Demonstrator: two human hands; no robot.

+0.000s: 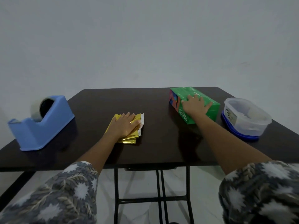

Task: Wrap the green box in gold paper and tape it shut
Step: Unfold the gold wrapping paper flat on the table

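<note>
The green box (179, 96) lies on the right half of the dark table (100, 102), long side running away from me. My right hand (196, 106) rests flat on its top with fingers spread. A folded wad of gold paper (129, 139) with white edges lies at the table's middle. My left hand (125, 126) lies palm down on it, fingers straight, covering most of the paper. A blue tape dispenser (43, 126) holding a roll of clear tape stands at the left edge.
A clear plastic tub (246, 117) sitting on a blue lid stands at the right edge, close beside the green box. The table's black folding legs (160, 191) show below its front edge. A plain wall rises behind.
</note>
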